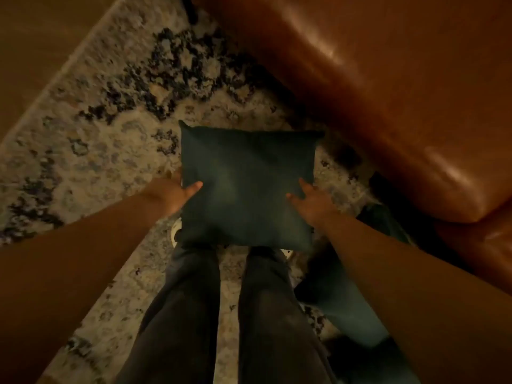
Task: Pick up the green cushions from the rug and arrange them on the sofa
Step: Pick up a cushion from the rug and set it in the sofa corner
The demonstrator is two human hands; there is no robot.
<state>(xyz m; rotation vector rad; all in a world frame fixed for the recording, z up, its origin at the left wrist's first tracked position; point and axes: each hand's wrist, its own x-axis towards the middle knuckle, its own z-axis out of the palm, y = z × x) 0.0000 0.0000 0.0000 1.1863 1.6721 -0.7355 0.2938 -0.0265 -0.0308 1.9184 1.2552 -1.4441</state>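
A square dark green cushion (246, 187) is held in front of my legs, over the rug (105, 139). My left hand (174, 196) grips its left edge, thumb lying on the top face and the other fingers hidden underneath. My right hand (311, 202) holds the right edge, with the thumb and a finger showing on top. A second green cushion (346, 300) lies on the rug by my right leg, partly hidden by my right forearm. The brown leather sofa (388, 87) fills the upper right.
The patterned beige and dark rug runs diagonally, with bare brown floor (36, 51) beyond its left edge. My legs in dark trousers (266, 314) stand on the rug below the held cushion. The sofa's front corner (471, 206) is close on my right.
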